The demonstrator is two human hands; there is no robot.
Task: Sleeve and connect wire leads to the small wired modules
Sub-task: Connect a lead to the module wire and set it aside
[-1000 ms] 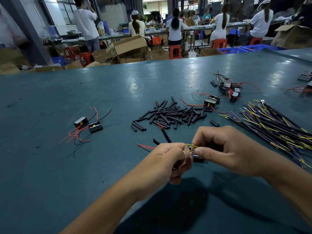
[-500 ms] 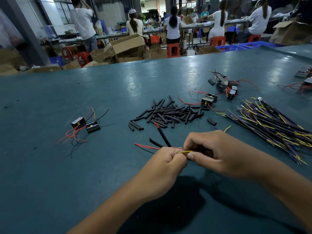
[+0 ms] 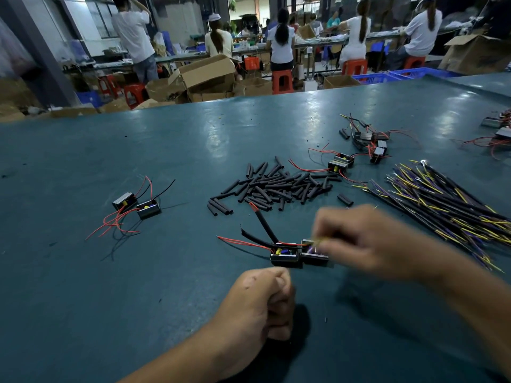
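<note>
Both my hands have separated since half a second ago: then they met over one joint, pinching a yellow lead between them; now my left hand (image 3: 260,308) has drawn back toward me, and the pair of small modules (image 3: 300,254) it covered lies exposed on the green table (image 3: 83,299). My left fingers are curled into a fist and I see nothing held in them, though the palm side is turned away from view. My right hand (image 3: 367,241) is smeared by motion; its fingertips appear to pinch a yellow-tipped lead (image 3: 318,241) just above the right-hand module, but the blur prevents me from confirming the grip or whether the lead is joined. Two sleeved black leads (image 3: 264,223) and thin red wires (image 3: 240,241) fan out from the modules to the left. I judge the connection on this pair as either just completed or being released; sleeving of this last lead is not verifiable. Supply stock sits beyond: the heap of black sleeves (image 3: 276,186), the bundle of yellow and purple leads (image 3: 442,200) to the right, partly hidden by my right wrist, and untouched modules (image 3: 341,163) further back. Two finished-looking modules (image 3: 137,205) rest well apart on the left. At the right edge more modules are cut off by the frame.
</note>
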